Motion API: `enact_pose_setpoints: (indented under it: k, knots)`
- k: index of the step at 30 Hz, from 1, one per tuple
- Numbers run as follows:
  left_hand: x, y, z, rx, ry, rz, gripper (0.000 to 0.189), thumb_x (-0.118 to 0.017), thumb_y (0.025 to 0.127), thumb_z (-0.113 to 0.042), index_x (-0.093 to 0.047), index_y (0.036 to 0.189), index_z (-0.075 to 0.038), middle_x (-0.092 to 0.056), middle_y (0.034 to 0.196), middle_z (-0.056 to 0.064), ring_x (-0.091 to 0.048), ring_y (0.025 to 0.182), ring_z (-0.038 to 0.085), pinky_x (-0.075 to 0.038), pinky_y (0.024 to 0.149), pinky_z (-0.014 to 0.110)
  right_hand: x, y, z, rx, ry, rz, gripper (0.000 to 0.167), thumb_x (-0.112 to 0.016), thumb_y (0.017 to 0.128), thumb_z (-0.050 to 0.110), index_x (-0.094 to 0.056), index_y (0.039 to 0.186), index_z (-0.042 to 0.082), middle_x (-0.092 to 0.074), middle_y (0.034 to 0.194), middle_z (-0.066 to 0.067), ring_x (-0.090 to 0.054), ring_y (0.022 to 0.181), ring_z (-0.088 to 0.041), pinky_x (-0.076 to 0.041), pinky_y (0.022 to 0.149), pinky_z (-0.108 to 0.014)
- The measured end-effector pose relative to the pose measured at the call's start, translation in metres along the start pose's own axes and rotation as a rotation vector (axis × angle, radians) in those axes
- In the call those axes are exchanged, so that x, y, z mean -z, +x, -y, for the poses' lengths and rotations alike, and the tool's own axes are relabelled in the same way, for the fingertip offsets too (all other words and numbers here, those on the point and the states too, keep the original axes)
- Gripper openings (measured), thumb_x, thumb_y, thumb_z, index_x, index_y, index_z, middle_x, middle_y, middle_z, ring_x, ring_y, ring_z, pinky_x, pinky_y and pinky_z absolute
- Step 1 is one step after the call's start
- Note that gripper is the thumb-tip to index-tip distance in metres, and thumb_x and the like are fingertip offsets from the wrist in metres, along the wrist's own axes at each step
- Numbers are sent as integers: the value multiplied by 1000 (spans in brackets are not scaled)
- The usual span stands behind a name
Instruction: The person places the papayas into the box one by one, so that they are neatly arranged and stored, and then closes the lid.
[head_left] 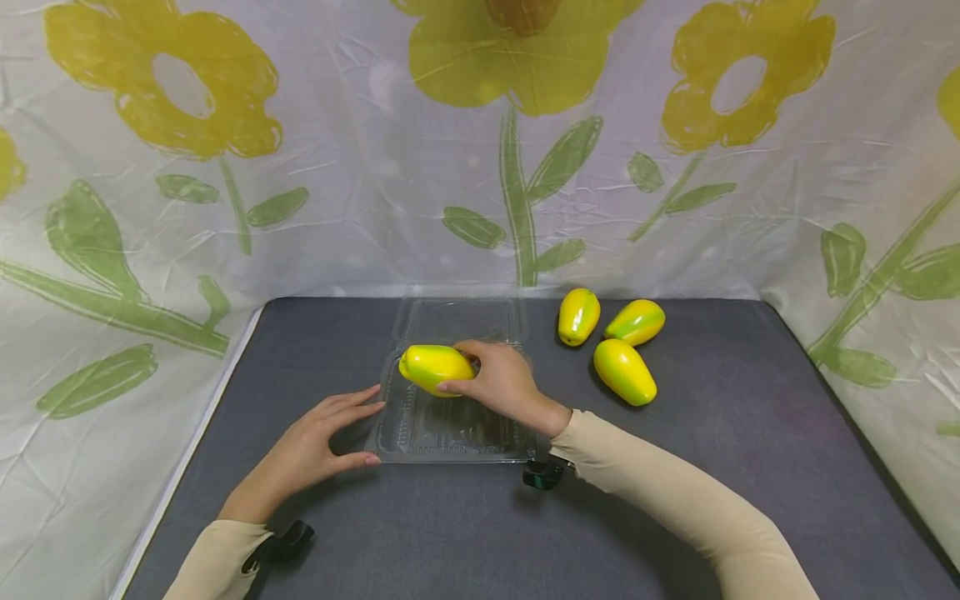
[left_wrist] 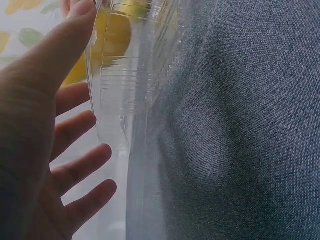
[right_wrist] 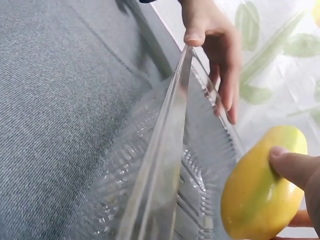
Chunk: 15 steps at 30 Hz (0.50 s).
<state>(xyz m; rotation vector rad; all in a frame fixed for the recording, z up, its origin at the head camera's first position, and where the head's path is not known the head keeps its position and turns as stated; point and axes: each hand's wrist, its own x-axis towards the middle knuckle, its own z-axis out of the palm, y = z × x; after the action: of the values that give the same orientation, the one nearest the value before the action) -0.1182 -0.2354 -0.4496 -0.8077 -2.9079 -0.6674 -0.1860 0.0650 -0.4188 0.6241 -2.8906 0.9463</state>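
My right hand (head_left: 504, 383) holds a yellow-green papaya (head_left: 435, 369) between thumb and fingers, over a clear plastic clamshell box (head_left: 453, 454). In the right wrist view, the thumb presses on the side of this papaya (right_wrist: 265, 187), above the box's rim. The box lies with its lid (head_left: 459, 308) folded back, away from me. At the box's left edge is my left hand (head_left: 303, 446), fingers spread, with fingertips and thumb at the rim. In the left wrist view, the left hand (left_wrist: 45, 120) has its thumb against the clear wall and its other fingers extended.
Several more papayas lie on the dark grey table (head_left: 720, 467) right of the box: one upright-looking papaya (head_left: 579, 317), another papaya (head_left: 635, 322) beside it, and a nearer papaya (head_left: 625, 372). A flower-printed curtain (head_left: 345, 208) stands behind the table and along both sides.
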Motion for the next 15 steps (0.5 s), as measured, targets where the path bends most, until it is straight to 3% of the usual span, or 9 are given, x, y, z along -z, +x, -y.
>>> enact_pose_setpoints:
  k: [15]
  knots:
    - [-1,0,1,8,-3,14,79,-84,73,-47,-55,142,-22,-45,156,0,-50,134,27,-48,102,59,-17,6,6,-5,74,17,65,-76,80,55,-63,133,18,-75,113,0,-71,94,-13,-56,74,-29]
